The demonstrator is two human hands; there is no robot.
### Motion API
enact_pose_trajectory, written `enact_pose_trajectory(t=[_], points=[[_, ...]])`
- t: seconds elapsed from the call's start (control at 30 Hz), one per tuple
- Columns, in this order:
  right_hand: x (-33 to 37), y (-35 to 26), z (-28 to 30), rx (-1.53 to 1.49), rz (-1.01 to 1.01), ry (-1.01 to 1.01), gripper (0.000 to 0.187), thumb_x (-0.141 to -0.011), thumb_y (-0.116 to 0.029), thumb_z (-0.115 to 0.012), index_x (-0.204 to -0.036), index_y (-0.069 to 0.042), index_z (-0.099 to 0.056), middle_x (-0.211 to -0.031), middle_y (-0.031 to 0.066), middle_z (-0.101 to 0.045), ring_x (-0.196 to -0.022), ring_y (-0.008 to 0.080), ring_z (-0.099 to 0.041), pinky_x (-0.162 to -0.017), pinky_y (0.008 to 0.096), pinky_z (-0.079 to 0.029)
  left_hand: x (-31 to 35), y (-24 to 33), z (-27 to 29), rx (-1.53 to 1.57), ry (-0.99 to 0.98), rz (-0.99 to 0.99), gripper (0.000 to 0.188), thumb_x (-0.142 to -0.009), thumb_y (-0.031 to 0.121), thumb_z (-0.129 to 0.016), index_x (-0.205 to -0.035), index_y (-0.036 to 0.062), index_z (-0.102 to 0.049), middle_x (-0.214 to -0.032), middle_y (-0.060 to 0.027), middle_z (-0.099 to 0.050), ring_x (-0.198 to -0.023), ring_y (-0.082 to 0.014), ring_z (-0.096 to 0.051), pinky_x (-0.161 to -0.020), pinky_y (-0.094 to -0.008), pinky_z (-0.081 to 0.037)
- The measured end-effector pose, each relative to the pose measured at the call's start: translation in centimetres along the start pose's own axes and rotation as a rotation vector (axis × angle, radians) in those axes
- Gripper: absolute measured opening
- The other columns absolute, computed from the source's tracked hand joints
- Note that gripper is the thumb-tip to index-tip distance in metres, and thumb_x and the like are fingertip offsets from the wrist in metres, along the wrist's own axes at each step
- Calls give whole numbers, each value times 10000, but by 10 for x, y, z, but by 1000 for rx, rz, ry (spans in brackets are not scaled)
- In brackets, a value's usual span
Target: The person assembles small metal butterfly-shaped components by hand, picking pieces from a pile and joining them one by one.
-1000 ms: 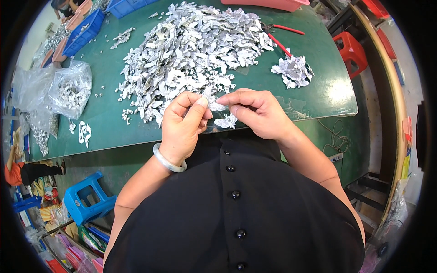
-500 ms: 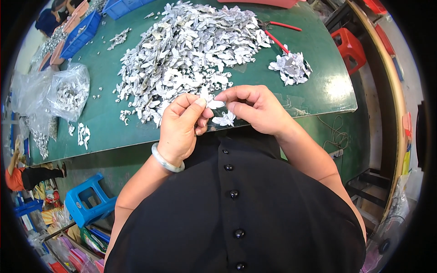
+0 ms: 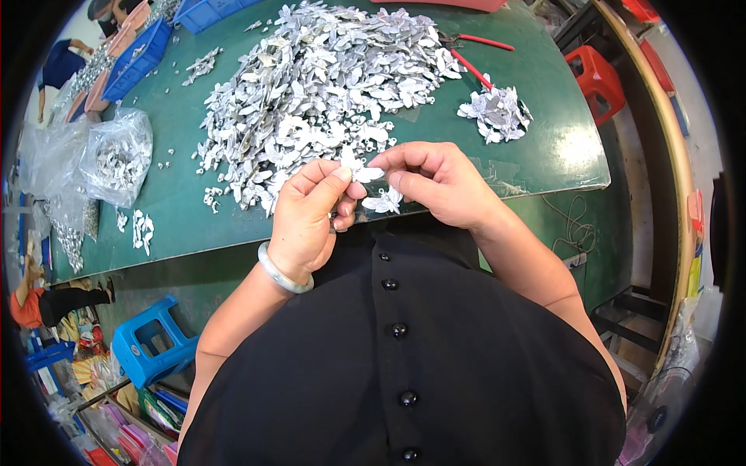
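Note:
My left hand [image 3: 305, 210], closed, pinches a silver-grey winged metal piece [image 3: 362, 171] between thumb and forefinger; it looks like an insect charm. Close to the wing on its right side is my right hand [image 3: 447, 186], its thumb and forefinger curled toward each other in a pinch. Whatever lies between those fingertips is too small to make out. Another winged piece [image 3: 384, 201] lies at the table's near edge, just below the fingers. Beyond my hands spreads a big heap of similar pieces [image 3: 311, 85] on the green table [image 3: 552, 163].
Red-handled pliers [image 3: 471, 70] lie at the heap's right, by a smaller pile [image 3: 496, 115]. Clear plastic bags [image 3: 116, 151] with metal parts stand left. Blue bins [image 3: 138, 60] line the far left. A blue stool [image 3: 154, 342] and a red stool [image 3: 597, 81] flank the table. Other people are at left.
My right hand has shifted slightly up and right, off the wing of the held piece. My left hand stays put with its winged piece. A person at far left has moved.

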State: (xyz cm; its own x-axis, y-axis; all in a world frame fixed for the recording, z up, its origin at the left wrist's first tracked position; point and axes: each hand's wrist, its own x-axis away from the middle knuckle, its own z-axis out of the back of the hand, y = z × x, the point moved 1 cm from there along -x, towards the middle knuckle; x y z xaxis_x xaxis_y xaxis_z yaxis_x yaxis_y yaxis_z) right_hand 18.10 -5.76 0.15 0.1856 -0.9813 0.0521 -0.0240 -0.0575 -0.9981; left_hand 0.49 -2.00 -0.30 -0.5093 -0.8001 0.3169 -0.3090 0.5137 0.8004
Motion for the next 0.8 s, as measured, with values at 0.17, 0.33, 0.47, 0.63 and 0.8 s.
enact_pose_trajectory(t=[0.17,0.33,0.47,0.63,0.8], points=[[0,1,-1,-22,-3,4,213,-811,-17,-482,-998,24,-574,-824,-4,-571,-705,26,-476,-629,181,-397,0,0,1,36,-7,-2,28,-841,73,-514,-822,53,-522,-708,-67,-590,-518,-58,-465,-431,-170,-339],[1,-2,-3,-47,27,49,239,-808,-26,-492,-1037,13,-551,-761,-35,-530,-660,2,-445,-599,157,-380,-1,0,2,41,14,-28,11,-839,64,-511,-841,53,-510,-721,-81,-596,-519,-61,-466,-429,-171,-338],[1,-2,-4,-21,55,65,249,-808,-32,-497,-1050,5,-541,-741,-50,-504,-641,-9,-427,-587,142,-366,-2,-1,2,48,15,-30,17,-840,60,-507,-853,49,-505,-726,-90,-597,-518,-63,-465,-428,-173,-339],[1,-5,-7,0,57,119,239,-778,-34,-491,-1001,33,-547,-698,-44,-485,-606,11,-416,-546,171,-365,-2,0,2,37,17,-42,22,-840,58,-506,-857,46,-503,-730,-93,-599,-516,-64,-464,-428,-172,-339],[1,-5,-6,15,44,114,238,-779,-33,-491,-1002,30,-546,-700,-44,-486,-608,11,-418,-550,171,-367,-2,0,2,30,7,-53,24,-841,56,-504,-863,46,-500,-737,-97,-601,-519,-63,-465,-428,-171,-339]])
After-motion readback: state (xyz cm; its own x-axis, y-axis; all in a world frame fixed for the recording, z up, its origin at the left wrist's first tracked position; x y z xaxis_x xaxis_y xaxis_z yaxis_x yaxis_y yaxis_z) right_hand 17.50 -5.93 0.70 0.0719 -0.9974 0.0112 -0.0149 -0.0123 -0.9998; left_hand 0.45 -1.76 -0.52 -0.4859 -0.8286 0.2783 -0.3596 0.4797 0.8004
